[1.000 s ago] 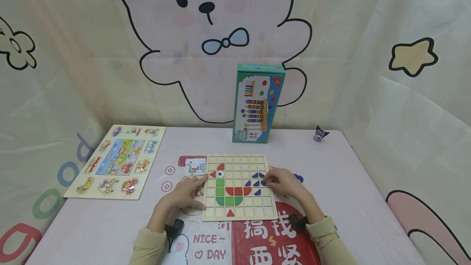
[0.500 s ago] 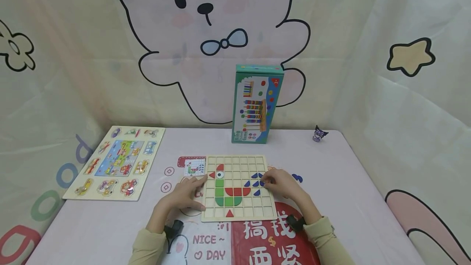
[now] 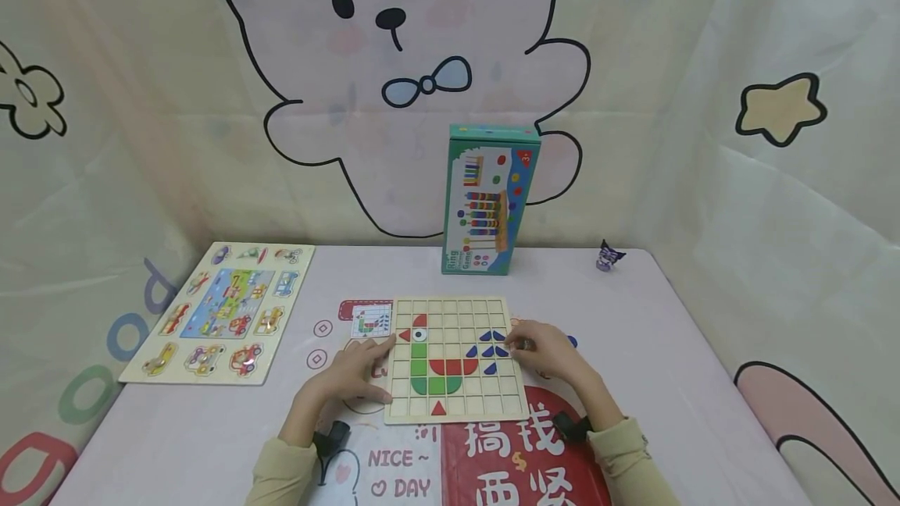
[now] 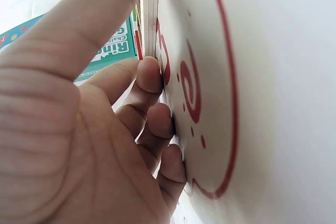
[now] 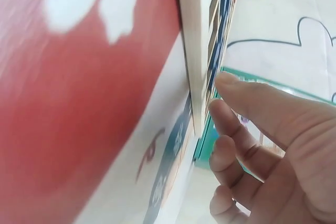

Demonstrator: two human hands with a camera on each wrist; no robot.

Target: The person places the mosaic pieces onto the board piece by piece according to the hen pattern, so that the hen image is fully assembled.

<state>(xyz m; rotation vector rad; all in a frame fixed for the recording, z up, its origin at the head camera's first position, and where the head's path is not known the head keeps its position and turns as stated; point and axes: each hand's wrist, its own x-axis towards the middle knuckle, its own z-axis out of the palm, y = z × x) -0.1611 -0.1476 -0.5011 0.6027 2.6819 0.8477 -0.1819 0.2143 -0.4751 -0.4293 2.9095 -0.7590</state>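
Note:
A pale square grid board [image 3: 485,404] lies flat on the table. Coloured pieces on it form a bird: a red triangle beak [image 3: 404,335], a round eye piece [image 3: 419,333], green body pieces [image 3: 419,366], a red wing row [image 3: 453,366] and several blue tail pieces [image 3: 490,351]. A red triangle [image 3: 439,408] sits in the bottom row. My left hand [image 3: 355,372] rests at the board's left edge, index finger and thumb spread along it. My right hand [image 3: 544,348] is at the right edge beside the blue pieces. In the right wrist view, its thumb and index fingertips are apart, nothing visible between.
A pattern card [image 3: 372,320] lies by the board's upper left corner. A picture puzzle board [image 3: 225,311] is at the left. A green game box [image 3: 488,201] stands at the back, and a small purple figure [image 3: 608,256] sits at the back right.
My right hand has shifted slightly over the board's right edge, toward the board and then back out. My left hand and the pieces stay in place.

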